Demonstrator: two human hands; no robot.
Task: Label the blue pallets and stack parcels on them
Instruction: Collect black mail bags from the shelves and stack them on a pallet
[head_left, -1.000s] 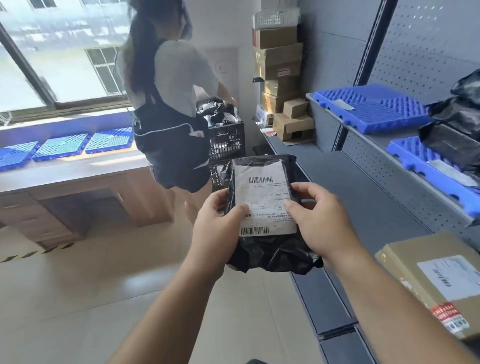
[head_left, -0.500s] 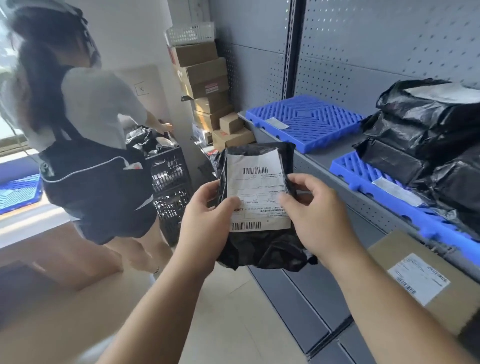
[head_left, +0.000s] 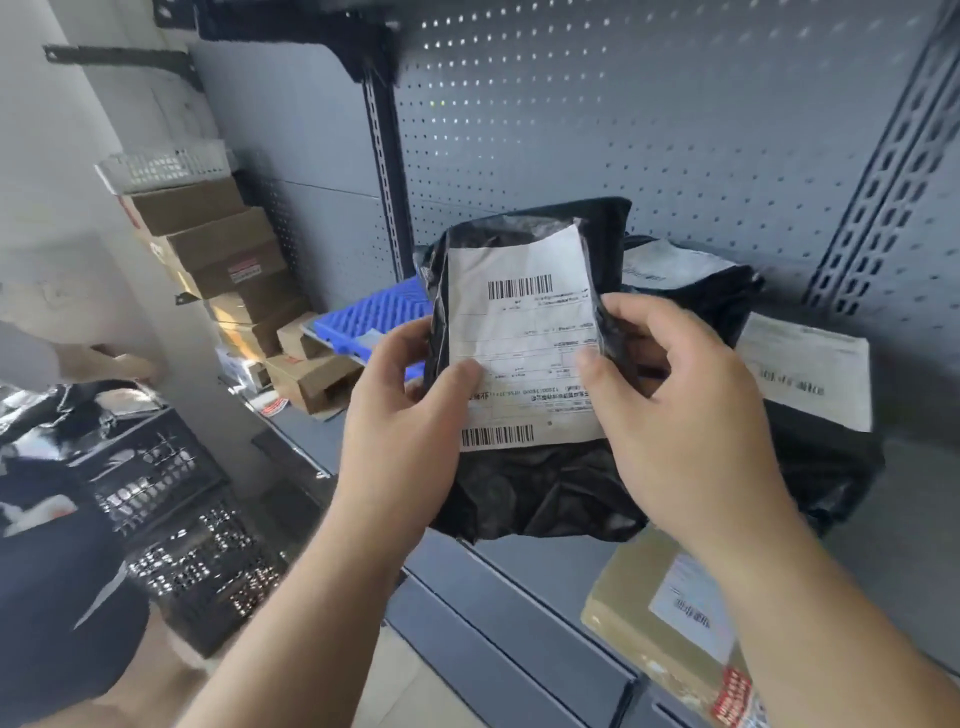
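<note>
Left hand (head_left: 410, 415) and right hand (head_left: 675, 415) are gripping black parcel (head_left: 530, 483) upright, long axis vertical, label (head_left: 524, 343) facing camera, in front of grey shelf (head_left: 883, 499) holding blue pallet (head_left: 374, 322); pegboard (head_left: 623, 130) behind.

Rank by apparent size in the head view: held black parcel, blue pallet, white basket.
1. Held black parcel, largest, but nearest the camera.
2. Blue pallet and white basket look alike; pallet partly hidden, so unranked.
</note>
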